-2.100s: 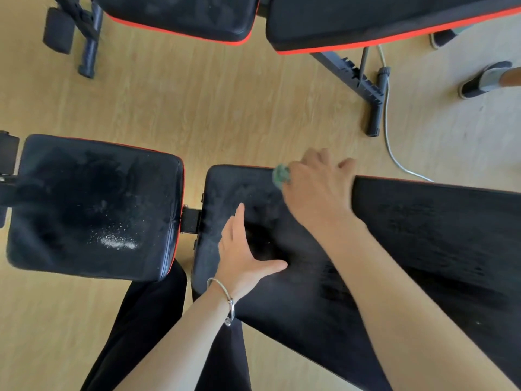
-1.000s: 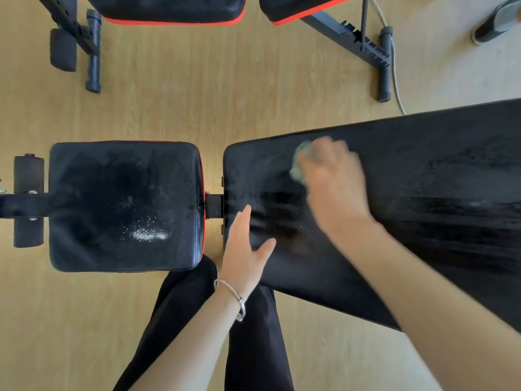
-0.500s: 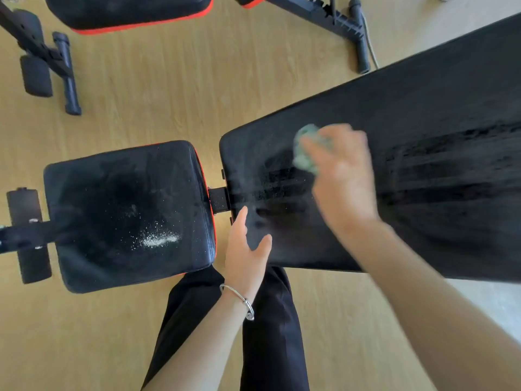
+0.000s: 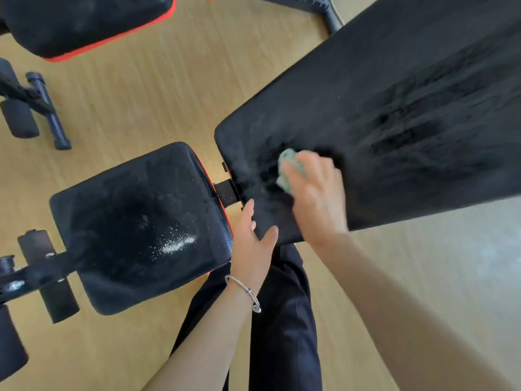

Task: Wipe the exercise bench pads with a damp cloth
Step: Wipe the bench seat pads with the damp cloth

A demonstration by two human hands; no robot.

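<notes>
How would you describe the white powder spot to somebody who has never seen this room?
Find the long black back pad; left of it is a smaller square seat pad. The white powder spot lies on that seat pad, toward the left hand. It is the only bright white speckle; other marks are dull grey smears.

Gym, seemingly. Black padded bench point(image 4: 394, 108) in front, second red-trimmed bench point(image 4: 79, 21) behind. Pale wood-look floor point(image 4: 141, 94).
</notes>
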